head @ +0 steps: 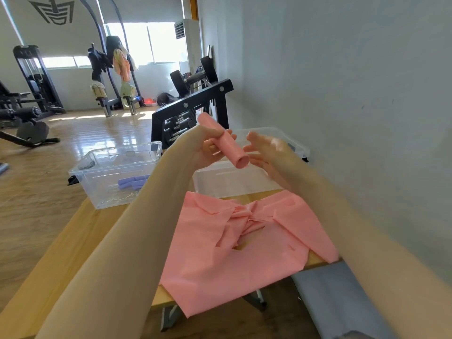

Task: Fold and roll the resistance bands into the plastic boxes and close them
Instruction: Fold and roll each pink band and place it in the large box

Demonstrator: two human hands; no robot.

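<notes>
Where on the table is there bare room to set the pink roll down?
Bare wood lies left of the pink bands, nearer than the clear box holding purple rolls. The table's right half is crowded with bands and the second box. The left hand grips the pink roll.

The left forearm point(156, 211) hides part of the clear plastic box holding purple rolls point(115, 177). The frosted plastic box point(234, 182) sits partly behind both hands. The grey-blue cloth point(342, 302) is cut off by the bottom edge.

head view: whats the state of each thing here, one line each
pink roll: rolled tight, held up by left hand
right hand: open, beside the roll
left box: open, purple rolls inside
right box: open
pink bands: unrolled, crumpled on table
</notes>
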